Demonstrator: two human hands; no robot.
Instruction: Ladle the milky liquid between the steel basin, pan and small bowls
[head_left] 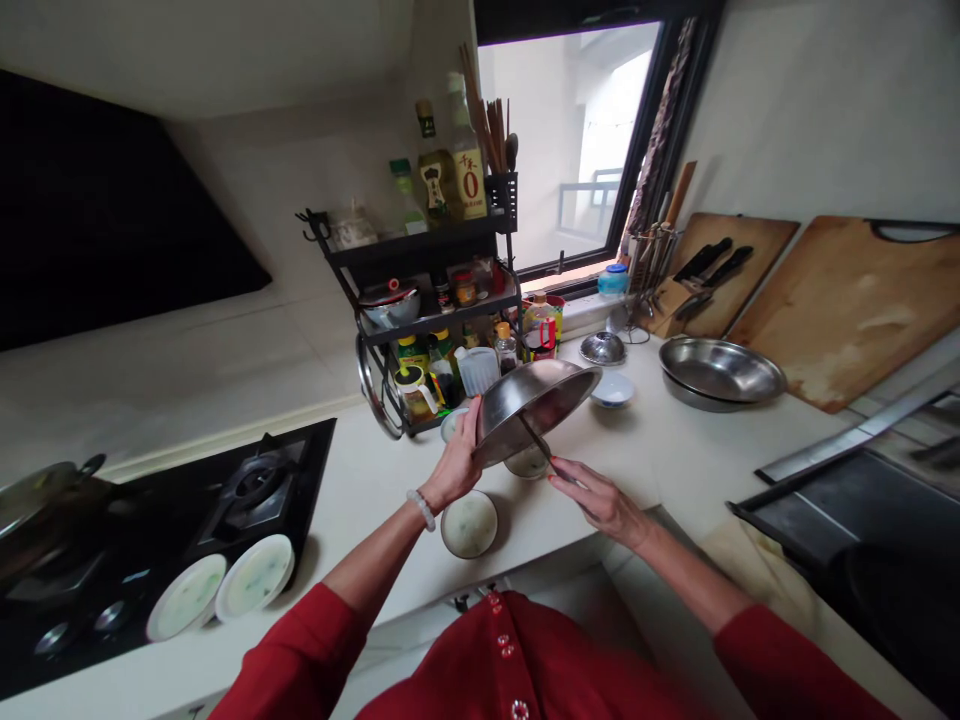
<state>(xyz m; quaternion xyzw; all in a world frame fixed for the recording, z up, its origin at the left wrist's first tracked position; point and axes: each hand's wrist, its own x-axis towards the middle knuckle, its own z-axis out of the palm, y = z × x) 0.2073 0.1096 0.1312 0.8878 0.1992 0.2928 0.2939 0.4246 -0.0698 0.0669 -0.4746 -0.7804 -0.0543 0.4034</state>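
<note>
A wide stainless steel bowl (pixel 536 400) is tilted steeply over the counter, its opening facing down and to the right. My left hand (pixel 455 462) grips its rim on the left side, with the thumb and fingers closed. In my right hand (pixel 600 500) is the handle of a metal spoon (pixel 537 438), which reaches into the steel bowl; its head is hard to make out. Under the steel bowl stands a small bowl (pixel 527 463), partly hidden. Closer to me sits another small bowl (pixel 469 524) with pale contents and green bits. A third bowl (pixel 450 426) shows partly behind my left hand.
Two filled bowls (pixel 255 577) stand at the edge of the black gas stove (pixel 217 500), left. A black rack (pixel 427 240) holds bottles and jars. To the right are steel basins (pixel 721 370), a white dish (pixel 612 390), knives (pixel 705 262) and cutting boards (pixel 855 310).
</note>
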